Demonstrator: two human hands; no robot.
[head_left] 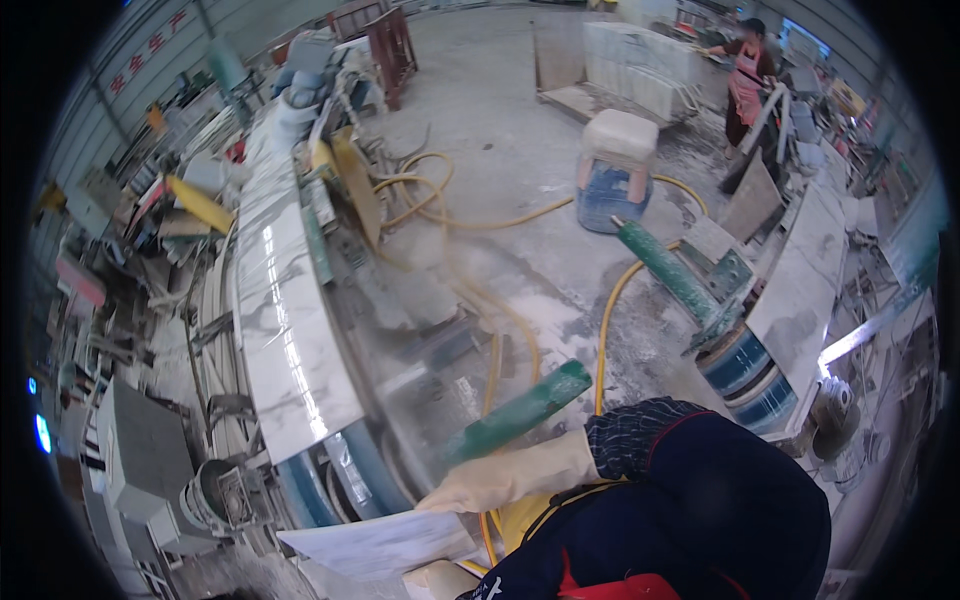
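Note:
A white, grey-veined piece of stone slab is tilted at the bottom of the view, against the end of a bench with blue rounded supports. My right hand, in a long cream rubber glove, reaches across from the right and grips the slab's upper right edge with its fingertips. At the lower edge, my left hand, in a matching glove, is by the slab's lower right corner. It is partly cut off, its fingers hidden. A green metal tube projects just beyond my right glove.
A long white marble slab lies along the left bench; another lies to the right. Yellow hose winds over the dusty floor. A stool-like seat on a blue drum stands ahead. Another person in a pink apron stands beside upright slabs.

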